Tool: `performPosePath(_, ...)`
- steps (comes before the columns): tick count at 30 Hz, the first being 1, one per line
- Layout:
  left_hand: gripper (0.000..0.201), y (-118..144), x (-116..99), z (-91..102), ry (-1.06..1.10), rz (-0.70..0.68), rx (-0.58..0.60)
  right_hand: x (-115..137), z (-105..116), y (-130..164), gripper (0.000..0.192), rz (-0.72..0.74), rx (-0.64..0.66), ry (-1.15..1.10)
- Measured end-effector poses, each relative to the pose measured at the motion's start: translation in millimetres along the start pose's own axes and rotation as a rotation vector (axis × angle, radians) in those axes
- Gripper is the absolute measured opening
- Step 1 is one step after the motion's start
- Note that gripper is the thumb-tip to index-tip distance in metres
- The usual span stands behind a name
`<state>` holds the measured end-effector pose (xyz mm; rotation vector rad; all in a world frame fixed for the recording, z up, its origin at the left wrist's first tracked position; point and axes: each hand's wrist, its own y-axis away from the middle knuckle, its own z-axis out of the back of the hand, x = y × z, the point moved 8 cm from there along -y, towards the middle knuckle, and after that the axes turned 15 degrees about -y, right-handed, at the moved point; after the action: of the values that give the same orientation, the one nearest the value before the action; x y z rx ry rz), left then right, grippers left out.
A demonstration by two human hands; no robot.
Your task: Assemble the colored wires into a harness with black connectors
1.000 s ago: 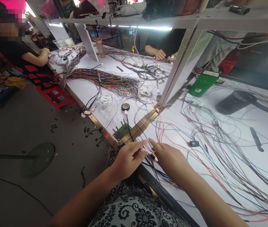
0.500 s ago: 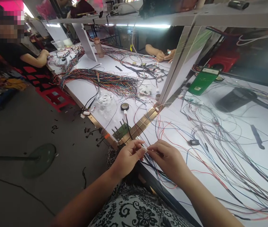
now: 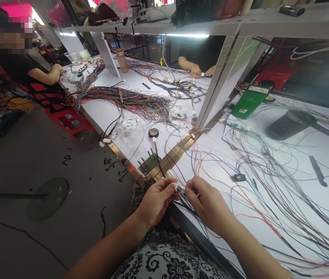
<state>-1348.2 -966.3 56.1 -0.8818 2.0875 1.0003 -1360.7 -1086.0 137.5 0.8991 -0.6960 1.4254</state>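
We have both hands at the near edge of the worktop [image 3: 321,201], meeting over the dark rim. Our left hand [image 3: 155,201] has its fingertips pressed together on a small white connector [image 3: 177,188], and our right hand [image 3: 208,203] pinches the thin wires [image 3: 189,201] that run out of it, so the two grips nearly touch. From there loose red, blue and black strands [image 3: 269,182] spread across the white surface toward the far right corner. Just beyond our hands, at the near left corner, lies a small green pin fixture [image 3: 149,162], with a black tape roll [image 3: 153,133] behind it. Farther along the left edge sits a thick bundle of coloured wires [image 3: 124,99]. A co-worker's hands [image 3: 202,71] work at the far edge.
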Motion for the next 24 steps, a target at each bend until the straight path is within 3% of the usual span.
performPosePath(3, 0.023, 2, -5, 5.4, -0.175, -0.103, -0.033, -5, 1, 0, 0.019, -0.077, 0.012, -0.011)
performPosePath(6, 0.020, 9, -21, 6.3, -0.535, -0.315, -0.072, -10, 0, 1, 0.021, -0.148, 0.040, -0.090)
performPosePath(10, 0.013, 24, -48, -5.9, -0.915, -0.665, -0.129, -13, -7, 2, 0.025, -0.200, 0.097, -0.263)
performPosePath(13, 0.013, 31, -56, -14.8, -1.017, -0.801, -0.128, -14, -12, 4, 0.027, -0.215, 0.082, -0.279)
performPosePath(15, 0.012, 29, -54, -13.3, -1.002, -0.763, -0.129, -15, -13, 5, 0.027, -0.209, 0.045, -0.229)
performPosePath(20, 0.018, 16, -35, 5.0, -0.775, -0.438, -0.114, -6, -8, 6, 0.019, -0.060, -0.056, -0.100)
performPosePath(24, 0.022, 18, -37, 9.3, -0.787, -0.405, -0.141, 7, -11, 4, 0.014, 0.011, -0.040, -0.112)
